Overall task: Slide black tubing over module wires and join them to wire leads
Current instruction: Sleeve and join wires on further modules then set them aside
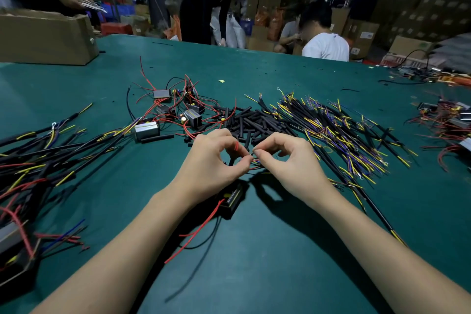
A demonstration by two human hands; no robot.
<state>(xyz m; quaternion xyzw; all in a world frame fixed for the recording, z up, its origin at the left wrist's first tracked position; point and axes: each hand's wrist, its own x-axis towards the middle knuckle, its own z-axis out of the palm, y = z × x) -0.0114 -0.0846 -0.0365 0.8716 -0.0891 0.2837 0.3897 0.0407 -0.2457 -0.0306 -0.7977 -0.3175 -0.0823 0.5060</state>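
On the green felt table (280, 250), both hands pinch thin red wires (254, 161).

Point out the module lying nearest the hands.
The dark module under the left wrist, red wire trailing from it; the other modules lie farther up the mat.

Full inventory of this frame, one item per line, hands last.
Green table mat: one, covers the bench.
Short black tubing pieces: a pile, uncounted, centre, beyond the hands.
Black-sleeved wire leads with yellow and purple ends: large pile, right of centre; a second pile at left.
Small grey modules with red and black wires: several, centre left; more at far right.
Black module: one, below the hands, red and black wires trailing.
Cardboard box: one, brown, far left.
People: three, behind the table.
Left hand: pinches thin red wires.
Right hand: pinches the same wire ends.
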